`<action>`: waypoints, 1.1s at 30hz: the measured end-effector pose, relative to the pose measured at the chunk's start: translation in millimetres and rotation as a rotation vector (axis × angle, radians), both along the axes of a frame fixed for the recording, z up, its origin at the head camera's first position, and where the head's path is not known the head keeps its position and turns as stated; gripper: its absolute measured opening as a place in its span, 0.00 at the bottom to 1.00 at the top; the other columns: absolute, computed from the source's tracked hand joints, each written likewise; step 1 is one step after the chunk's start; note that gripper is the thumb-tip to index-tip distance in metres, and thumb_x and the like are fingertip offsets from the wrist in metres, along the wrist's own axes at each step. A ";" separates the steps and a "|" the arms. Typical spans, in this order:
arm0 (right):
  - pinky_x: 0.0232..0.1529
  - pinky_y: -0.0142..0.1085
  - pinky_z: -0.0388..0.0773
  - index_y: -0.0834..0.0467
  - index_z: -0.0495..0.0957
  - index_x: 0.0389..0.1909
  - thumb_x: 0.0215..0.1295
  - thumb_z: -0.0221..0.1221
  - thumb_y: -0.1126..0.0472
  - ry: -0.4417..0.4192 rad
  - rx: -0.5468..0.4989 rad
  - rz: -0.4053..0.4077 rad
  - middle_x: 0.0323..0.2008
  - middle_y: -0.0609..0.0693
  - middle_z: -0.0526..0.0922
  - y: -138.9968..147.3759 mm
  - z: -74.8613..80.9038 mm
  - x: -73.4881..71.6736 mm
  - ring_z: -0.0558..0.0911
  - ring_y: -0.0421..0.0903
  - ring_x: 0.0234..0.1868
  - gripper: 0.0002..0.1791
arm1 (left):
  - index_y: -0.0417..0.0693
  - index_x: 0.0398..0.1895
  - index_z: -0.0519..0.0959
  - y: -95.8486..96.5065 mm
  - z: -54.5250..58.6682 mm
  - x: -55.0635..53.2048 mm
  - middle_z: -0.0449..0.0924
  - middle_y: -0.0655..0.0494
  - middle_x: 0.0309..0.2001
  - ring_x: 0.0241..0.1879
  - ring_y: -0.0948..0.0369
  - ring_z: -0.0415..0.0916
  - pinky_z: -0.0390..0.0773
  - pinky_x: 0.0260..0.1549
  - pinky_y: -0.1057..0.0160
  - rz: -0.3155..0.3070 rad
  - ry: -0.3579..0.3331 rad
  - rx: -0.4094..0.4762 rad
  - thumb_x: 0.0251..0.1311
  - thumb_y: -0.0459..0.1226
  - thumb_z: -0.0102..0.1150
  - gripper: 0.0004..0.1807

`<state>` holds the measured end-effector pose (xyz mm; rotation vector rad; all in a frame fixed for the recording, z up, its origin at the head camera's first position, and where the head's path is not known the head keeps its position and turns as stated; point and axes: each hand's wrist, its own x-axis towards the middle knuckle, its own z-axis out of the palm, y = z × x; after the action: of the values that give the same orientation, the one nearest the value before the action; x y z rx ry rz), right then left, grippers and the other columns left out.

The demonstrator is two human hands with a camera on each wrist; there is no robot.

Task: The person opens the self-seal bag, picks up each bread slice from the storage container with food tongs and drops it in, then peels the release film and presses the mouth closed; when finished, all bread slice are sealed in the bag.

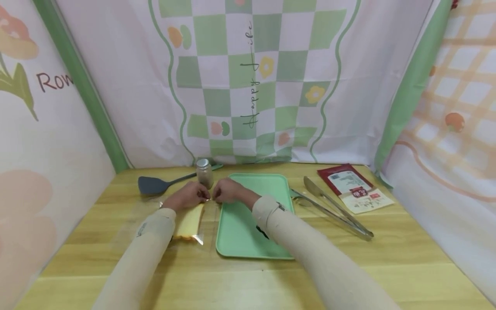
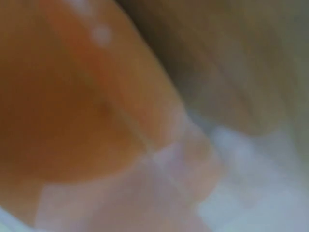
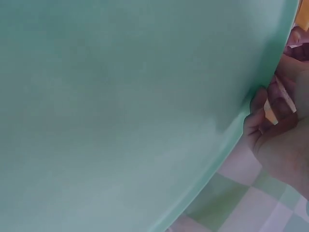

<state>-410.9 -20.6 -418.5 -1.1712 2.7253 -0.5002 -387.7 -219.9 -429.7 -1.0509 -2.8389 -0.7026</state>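
A slice of bread (image 1: pixel 189 223), pale with a browned lower edge, lies in a clear plastic bag (image 1: pixel 199 240) left of the green tray (image 1: pixel 248 234). My left hand (image 1: pixel 188 196) pinches the bag's upper edge, just above the bread. Close beside it, fingertips of my right hand (image 1: pixel 229 190) pinch the same edge near the tray's left rim. In the right wrist view, the right hand (image 3: pixel 282 140) shows curled fingers beside the tray's rim. The left wrist view is blurred, with the left hand (image 2: pixel 91 106) filling much of it.
A glass jar (image 1: pixel 204 177) with a silver lid stands behind the hands. The dark spatula (image 1: pixel 153 185) lies at the back left. Metal tongs (image 1: pixel 341 212) rest right of the tray, and a red and cream pouch (image 1: pixel 355 189) lies beyond them.
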 end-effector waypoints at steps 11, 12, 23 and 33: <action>0.36 0.31 0.77 0.51 0.87 0.31 0.60 0.66 0.63 -0.032 -0.027 -0.134 0.30 0.41 0.85 -1.5 -1.3 2.0 0.79 0.39 0.31 0.04 | 0.43 0.31 0.86 2.8 -0.8 -2.2 0.85 0.58 0.31 0.35 0.60 0.80 0.80 0.41 0.59 0.023 -0.024 -0.017 0.58 0.33 0.69 0.03; 0.36 0.31 0.76 0.51 0.86 0.31 0.60 0.66 0.64 -0.041 -0.032 -0.137 0.30 0.41 0.85 -1.3 -1.0 1.4 0.79 0.39 0.31 0.04 | 0.43 0.31 0.85 2.7 -0.1 -2.1 0.85 0.58 0.31 0.35 0.60 0.80 0.80 0.40 0.59 0.022 -0.025 -0.016 0.58 0.33 0.69 0.02; 0.31 0.26 0.73 0.56 0.84 0.28 0.60 0.64 0.68 -0.075 -0.083 -0.009 0.29 0.45 0.86 1.7 0.8 -3.3 0.79 0.37 0.29 0.04 | 0.45 0.29 0.78 -1.8 -2.2 -1.6 0.80 0.59 0.28 0.32 0.61 0.76 0.78 0.36 0.59 0.013 0.016 -0.009 0.52 0.27 0.68 0.08; 0.36 0.27 0.76 0.54 0.88 0.35 0.58 0.65 0.66 -0.054 0.055 0.039 0.33 0.44 0.87 3.0 5.5 -5.3 0.79 0.36 0.32 0.07 | 0.46 0.30 0.87 -3.1 -6.3 -3.9 0.86 0.57 0.31 0.35 0.60 0.81 0.81 0.39 0.60 -0.043 0.032 0.039 0.53 0.26 0.68 0.06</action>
<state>-416.2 -17.6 -413.1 -1.1774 2.6479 -0.4421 -391.7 -223.0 -435.9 -1.1107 -2.7720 -0.7351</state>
